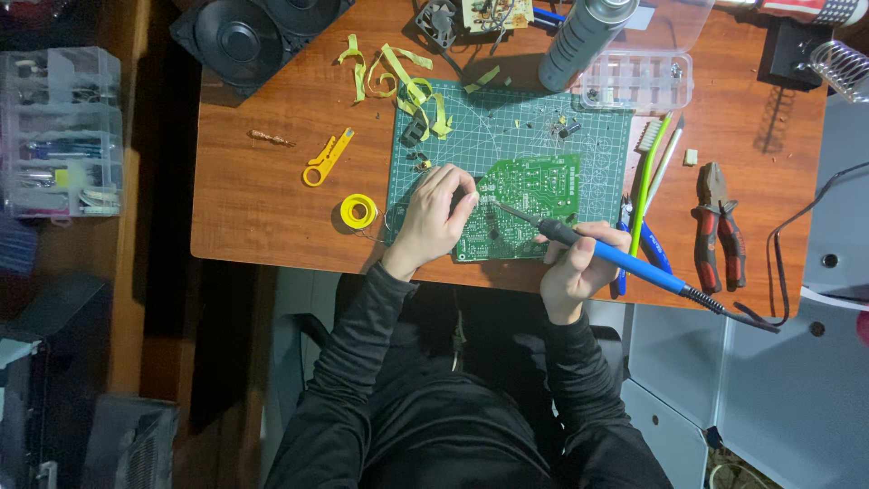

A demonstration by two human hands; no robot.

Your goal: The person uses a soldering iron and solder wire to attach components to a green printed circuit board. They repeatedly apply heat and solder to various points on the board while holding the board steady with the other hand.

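Reddish-brown wood is forming the desk (262, 199) under the person's head camera, and a green cutting mat (597, 136) is lying across its middle; on the near part of that mat a green circuit board (529, 186) is sitting component-side up, its near edge close to the desk's front edge. The left hand (433, 217) is resting on the board's left edge, fingers curled down onto it and pinching something too small to make out; the right hand (577, 264) is gripping a soldering iron (625, 263) by its blue handle, closed firmly around it, and the metal tip is pointing up-left and touching the board near its middle; the iron's black cord is trailing off to the right. The two hands are well apart, one at each side of the board.

Just left of the mat a small yellow spool of solder (358, 211) is lying, and farther left a yellow wire stripper (326, 158); yellow tape scraps (403, 86) are curling over the mat's far left corner. To the right a green toothbrush (650, 172) and red-handled pliers (720, 226) are lying near each other; a clear compartment box (638, 81) and a grey spray can (584, 36) are standing beyond the mat.
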